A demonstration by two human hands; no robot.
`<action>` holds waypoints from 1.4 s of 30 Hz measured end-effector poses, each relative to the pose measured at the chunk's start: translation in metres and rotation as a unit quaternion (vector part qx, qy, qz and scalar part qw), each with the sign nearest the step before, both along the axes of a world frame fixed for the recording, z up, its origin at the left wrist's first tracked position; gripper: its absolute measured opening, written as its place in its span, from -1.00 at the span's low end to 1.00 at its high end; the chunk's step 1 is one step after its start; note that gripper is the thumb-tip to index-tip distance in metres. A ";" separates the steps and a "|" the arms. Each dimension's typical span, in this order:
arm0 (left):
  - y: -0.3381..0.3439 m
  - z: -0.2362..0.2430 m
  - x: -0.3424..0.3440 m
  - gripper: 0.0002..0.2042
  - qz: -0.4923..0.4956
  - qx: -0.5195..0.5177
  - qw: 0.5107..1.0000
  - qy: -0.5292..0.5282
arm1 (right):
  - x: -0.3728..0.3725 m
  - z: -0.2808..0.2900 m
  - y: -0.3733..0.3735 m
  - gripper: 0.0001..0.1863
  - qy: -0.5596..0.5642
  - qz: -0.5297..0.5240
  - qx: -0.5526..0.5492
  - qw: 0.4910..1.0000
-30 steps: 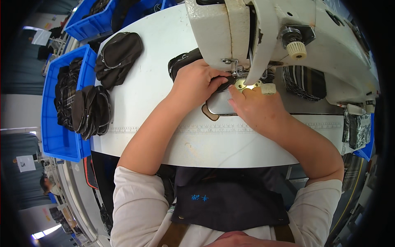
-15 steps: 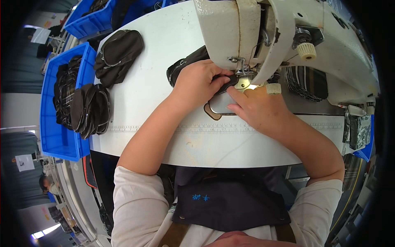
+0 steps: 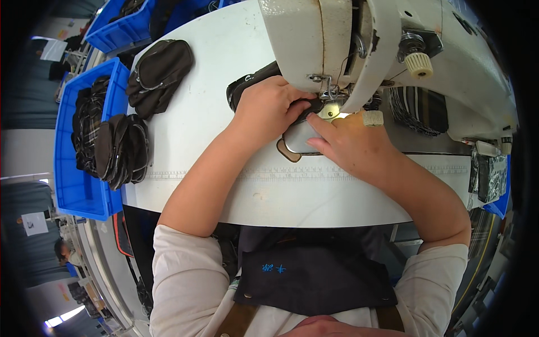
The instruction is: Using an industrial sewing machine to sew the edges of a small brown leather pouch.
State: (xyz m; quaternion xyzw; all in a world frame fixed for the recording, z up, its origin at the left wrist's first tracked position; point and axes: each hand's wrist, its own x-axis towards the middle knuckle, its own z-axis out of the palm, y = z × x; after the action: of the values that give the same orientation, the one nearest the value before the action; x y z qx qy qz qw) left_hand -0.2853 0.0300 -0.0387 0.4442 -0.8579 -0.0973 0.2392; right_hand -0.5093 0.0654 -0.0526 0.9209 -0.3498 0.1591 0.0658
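A dark brown fabric pouch piece [image 3: 238, 90] with a zip along its edge lies left of the sewing machine's needle area. My left hand [image 3: 270, 106] grips this piece, thumb and fingers pinched on its right end close to the presser foot [image 3: 332, 96]. My right hand [image 3: 356, 145] rests on the machine bed on the other side, with index finger and thumb stretched apart. Its index fingertip touches the edge of the piece. The remaining right fingers are partly hidden behind the machine's lower parts. Light falls on the metal plate [image 3: 332, 110] under the needle.
The white sewing machine [image 3: 306, 45] stands over the far right of the white table [image 3: 224, 39]. Brown pouches [image 3: 160, 76] lie at the far left, beside a blue bin [image 3: 84, 196] holding dark fabric. Striped fabric pieces [image 3: 418, 109] are stacked beneath the machine arm.
Little differs: the whole view has shifted slightly. Both hands keep nearly the same place and grip by the presser foot.
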 end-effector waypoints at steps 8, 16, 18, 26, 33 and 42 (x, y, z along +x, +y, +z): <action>0.006 0.001 -0.012 -0.86 0.042 0.020 0.999 0.000 | -0.001 0.001 -0.002 -0.66 -0.018 0.002 -0.042 0.999; 0.010 -0.001 -0.015 -0.88 0.071 -0.015 0.997 0.015 | -0.001 -0.008 -0.003 -0.60 0.010 -0.012 -0.050 0.999; 0.010 0.000 -0.015 -0.88 0.074 -0.010 0.997 0.009 | -0.001 -0.010 -0.003 -0.60 0.017 -0.012 -0.060 0.998; 0.009 -0.002 -0.013 -0.85 0.067 -0.014 0.998 0.011 | -0.002 -0.010 -0.002 -0.62 -0.002 -0.020 -0.032 0.999; 0.036 0.016 -0.008 -0.51 0.016 0.081 0.996 0.032 | -0.007 -0.006 -0.003 -0.69 -0.032 -0.003 -0.047 0.998; 0.042 0.015 -0.012 -0.60 0.025 0.033 0.999 -0.003 | -0.012 -0.002 -0.001 -0.70 -0.005 0.011 -0.047 0.999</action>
State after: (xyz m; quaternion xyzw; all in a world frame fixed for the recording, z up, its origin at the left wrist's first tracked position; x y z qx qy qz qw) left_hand -0.2969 0.0724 -0.0241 0.4734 -0.8435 -0.1180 0.2247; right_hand -0.5210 0.0645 -0.0542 0.9196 -0.3323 0.1807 0.1059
